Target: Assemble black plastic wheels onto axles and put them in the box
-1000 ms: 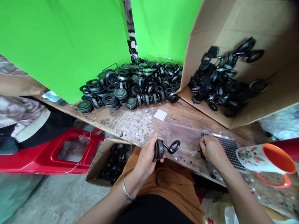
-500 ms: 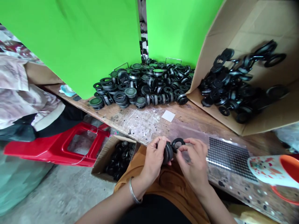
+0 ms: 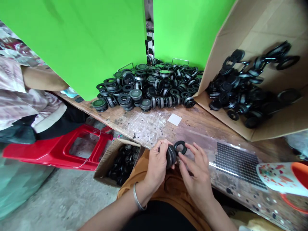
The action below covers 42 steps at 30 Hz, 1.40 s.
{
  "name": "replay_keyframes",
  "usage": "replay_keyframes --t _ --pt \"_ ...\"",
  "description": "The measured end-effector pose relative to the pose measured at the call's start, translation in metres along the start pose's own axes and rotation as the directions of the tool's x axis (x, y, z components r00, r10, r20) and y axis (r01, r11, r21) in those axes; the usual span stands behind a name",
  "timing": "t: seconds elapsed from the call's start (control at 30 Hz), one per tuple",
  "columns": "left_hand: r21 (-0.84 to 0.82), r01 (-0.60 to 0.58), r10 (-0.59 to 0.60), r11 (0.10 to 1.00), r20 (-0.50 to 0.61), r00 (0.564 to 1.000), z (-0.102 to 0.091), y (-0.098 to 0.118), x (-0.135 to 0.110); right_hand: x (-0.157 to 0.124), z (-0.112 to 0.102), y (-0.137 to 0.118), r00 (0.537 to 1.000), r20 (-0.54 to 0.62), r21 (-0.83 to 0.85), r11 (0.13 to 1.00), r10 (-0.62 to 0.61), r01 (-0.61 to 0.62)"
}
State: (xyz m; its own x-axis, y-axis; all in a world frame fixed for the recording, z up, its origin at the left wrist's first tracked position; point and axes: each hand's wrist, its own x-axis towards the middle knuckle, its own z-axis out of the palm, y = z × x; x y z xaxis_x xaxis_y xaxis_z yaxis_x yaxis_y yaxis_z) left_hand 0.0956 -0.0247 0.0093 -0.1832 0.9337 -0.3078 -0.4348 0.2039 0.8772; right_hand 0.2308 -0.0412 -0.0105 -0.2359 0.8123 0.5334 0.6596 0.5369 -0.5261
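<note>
My left hand (image 3: 157,160) grips a thick, round black part (image 3: 171,156) from its left side, fingers wrapped about the edge. Just to the right, a flat black ring (image 3: 180,148) with an open centre stands tilted against that part; whether the two are joined is hard to see. The thumb and index finger of my right hand (image 3: 196,163) pinch the ring's right and lower edge, while its other fingers are loosely bent. Both hands are above my lap at the table's front edge.
Similar black round parts (image 3: 144,86) are heaped on the wooden table (image 3: 115,118) before green panels (image 3: 96,41). More lie in a large carton (image 3: 240,128) and a lower box (image 3: 103,168). A dotted sheet (image 3: 235,163), a cup (image 3: 274,176), a red stool (image 3: 57,150) and a person's arm (image 3: 43,78) are nearby.
The ring has turned to face the camera more and come slightly left, closer to the round part. My right hand has shifted left with it; my left hand keeps its grip.
</note>
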Motion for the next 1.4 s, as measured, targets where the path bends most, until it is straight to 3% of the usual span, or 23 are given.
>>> replay_keyframes --t 0.1,0.2,0.3,0.37,0.47,0.57,0.63,0.7,0.77,0.87,0.97,1.07,1.2,1.4 --pt "-0.046 0.047 -0.047 0.998 -0.005 0.999 -0.003 0.004 0.005 -0.004 -0.002 -0.001 0.997 0.077 -0.012 1.0 0.011 -0.01" --pt "-0.143 0.167 -0.169 0.975 0.003 0.986 -0.006 0.003 0.009 -0.001 -0.009 0.008 0.986 0.121 0.139 0.982 0.114 -0.13" --pt "-0.248 0.293 -0.293 0.924 0.038 0.955 -0.005 -0.001 0.01 0.011 -0.014 0.027 0.925 0.084 0.433 0.822 0.37 -0.368" --pt "-0.29 0.336 -0.333 0.896 0.06 0.941 -0.003 -0.004 0.009 0.021 -0.013 0.038 0.867 0.085 0.57 0.69 0.491 -0.447" --pt "-0.323 0.388 -0.372 0.863 0.111 0.921 -0.001 -0.004 0.006 0.036 -0.009 0.041 0.878 0.144 0.596 0.668 0.457 -0.446" --pt "-0.271 0.478 -0.425 0.835 0.233 0.875 -0.002 0.001 0.003 0.047 -0.005 0.028 0.906 0.212 0.6 0.683 0.367 -0.417" --pt "-0.216 0.51 -0.458 0.833 0.248 0.854 -0.004 0.004 0.001 0.05 -0.003 0.018 0.911 0.265 0.63 0.658 0.316 -0.412" --pt "-0.201 0.484 -0.454 0.852 0.179 0.873 -0.007 0.005 0.001 0.049 -0.001 0.011 0.911 0.302 0.631 0.658 0.281 -0.411" --pt "-0.24 0.411 -0.404 0.88 0.078 0.911 -0.008 0.005 0.001 0.047 0.003 0.01 0.922 0.274 0.579 0.718 0.274 -0.385" --pt "-0.32 0.24 -0.283 0.917 -0.094 0.955 -0.007 0.002 0.003 0.043 0.009 0.012 0.975 0.051 0.378 0.899 0.218 -0.221" --pt "-0.285 0.058 -0.118 0.957 -0.201 0.972 -0.007 -0.002 0.006 0.037 0.014 0.015 0.992 -0.13 0.098 0.995 0.007 0.006" --pt "-0.216 -0.062 0.015 0.975 -0.215 0.976 -0.008 -0.005 0.006 0.032 0.02 0.016 0.979 -0.153 -0.077 0.989 -0.138 0.128" --pt "-0.126 -0.134 0.102 0.983 -0.236 0.966 -0.009 -0.008 0.003 0.029 0.029 0.013 0.959 -0.188 -0.191 0.965 -0.214 0.178" --pt "-0.062 -0.157 0.135 0.986 -0.275 0.952 -0.009 -0.006 -0.001 0.029 0.045 0.002 0.969 -0.227 -0.096 0.992 -0.097 0.076"
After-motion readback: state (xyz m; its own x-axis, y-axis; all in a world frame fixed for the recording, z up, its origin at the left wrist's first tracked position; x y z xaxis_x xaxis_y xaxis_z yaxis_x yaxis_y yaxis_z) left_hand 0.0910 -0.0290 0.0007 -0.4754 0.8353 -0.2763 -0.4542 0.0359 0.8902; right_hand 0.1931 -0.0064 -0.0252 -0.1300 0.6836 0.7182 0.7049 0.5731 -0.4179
